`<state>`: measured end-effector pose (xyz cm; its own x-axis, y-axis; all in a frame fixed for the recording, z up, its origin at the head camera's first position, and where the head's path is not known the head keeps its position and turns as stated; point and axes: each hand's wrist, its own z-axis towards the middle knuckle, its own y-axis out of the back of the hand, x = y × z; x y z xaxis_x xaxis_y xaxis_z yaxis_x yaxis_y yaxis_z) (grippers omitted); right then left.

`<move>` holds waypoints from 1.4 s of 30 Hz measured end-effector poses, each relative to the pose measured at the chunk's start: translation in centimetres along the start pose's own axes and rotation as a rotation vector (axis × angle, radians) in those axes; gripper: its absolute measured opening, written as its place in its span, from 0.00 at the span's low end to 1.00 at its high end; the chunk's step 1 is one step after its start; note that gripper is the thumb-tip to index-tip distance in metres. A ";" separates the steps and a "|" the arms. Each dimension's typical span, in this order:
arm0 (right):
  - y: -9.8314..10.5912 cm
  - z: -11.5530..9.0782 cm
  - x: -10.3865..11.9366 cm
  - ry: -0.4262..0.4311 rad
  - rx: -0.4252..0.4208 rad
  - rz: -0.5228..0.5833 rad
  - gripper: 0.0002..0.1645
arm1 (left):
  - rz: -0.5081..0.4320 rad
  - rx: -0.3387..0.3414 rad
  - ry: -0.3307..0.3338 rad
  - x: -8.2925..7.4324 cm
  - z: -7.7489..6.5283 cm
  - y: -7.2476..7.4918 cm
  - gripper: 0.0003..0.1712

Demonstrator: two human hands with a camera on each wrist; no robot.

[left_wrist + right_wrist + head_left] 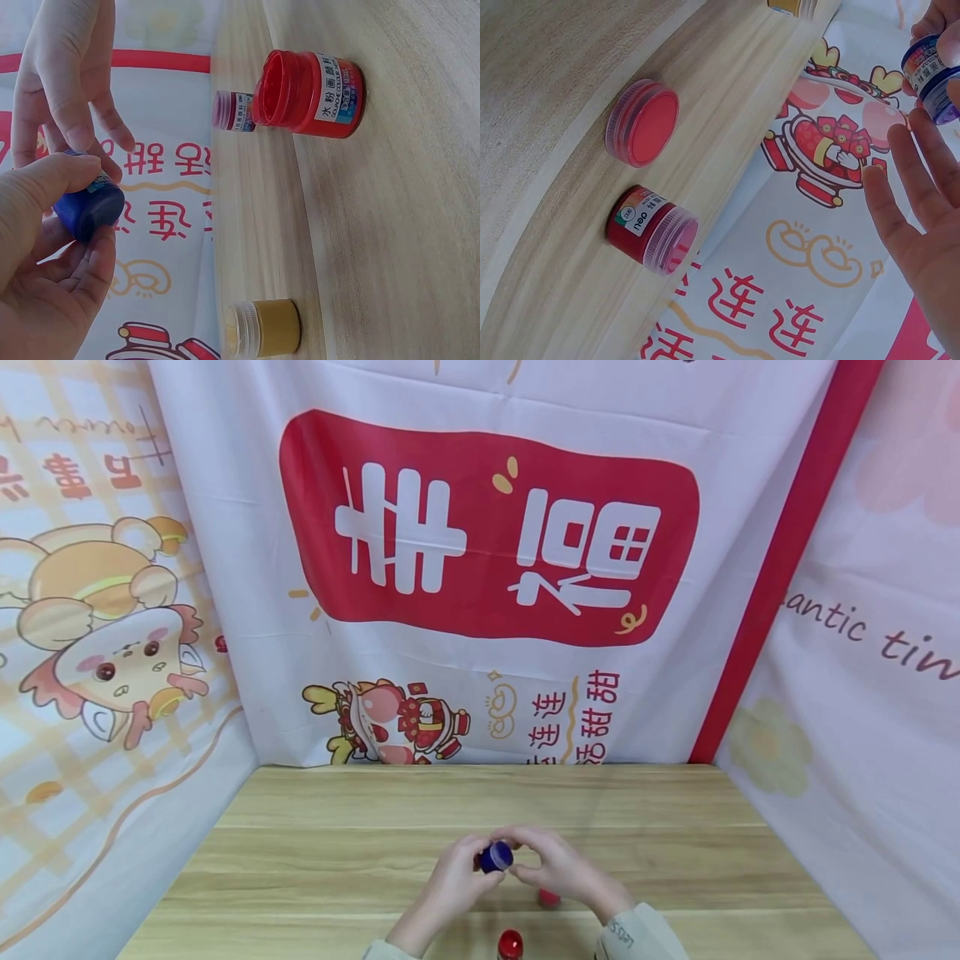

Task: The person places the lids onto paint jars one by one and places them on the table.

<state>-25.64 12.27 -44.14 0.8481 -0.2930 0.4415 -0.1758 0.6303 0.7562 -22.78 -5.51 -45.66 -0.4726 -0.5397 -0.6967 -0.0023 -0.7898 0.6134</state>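
Note:
A small blue paint jar [497,857] with a clear ribbed lid is held up above the table, tilted. My left hand [456,874] grips it between thumb and fingers, as the left wrist view also shows the blue jar [90,206]. Close by on its right is my right hand [553,862], fingers extended and spread around the lid end, with a gap between its thumb and the jar. Whether a right fingertip touches the lid is hard to tell. An uncapped red paint jar [311,94] stands on the table near me.
A loose red lid [641,124] lies on the wooden table [337,852]. Beside it stands a capped dark red jar [652,229]. Further left is a capped yellow-brown jar [264,328]. Printed cloth [480,677] hangs behind the table and along both sides.

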 end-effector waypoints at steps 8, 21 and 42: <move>-0.1 0.0 0.2 -0.072 0.000 0.037 0.24 | -0.001 0.012 0.019 0.0 -0.1 0.0 0.20; -0.2 0.2 0.6 -0.272 -0.018 0.056 0.18 | 0.047 -0.015 -0.017 0.0 0.0 0.1 0.18; 0.1 0.2 1.1 -0.154 -0.022 0.048 0.22 | 0.017 -0.001 0.002 -0.2 0.0 0.1 0.19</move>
<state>-24.80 11.85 -43.42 0.7518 -0.3678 0.5474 -0.2023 0.6614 0.7222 -22.72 -5.49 -45.49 -0.4704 -0.5534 -0.6873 0.0063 -0.7810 0.6245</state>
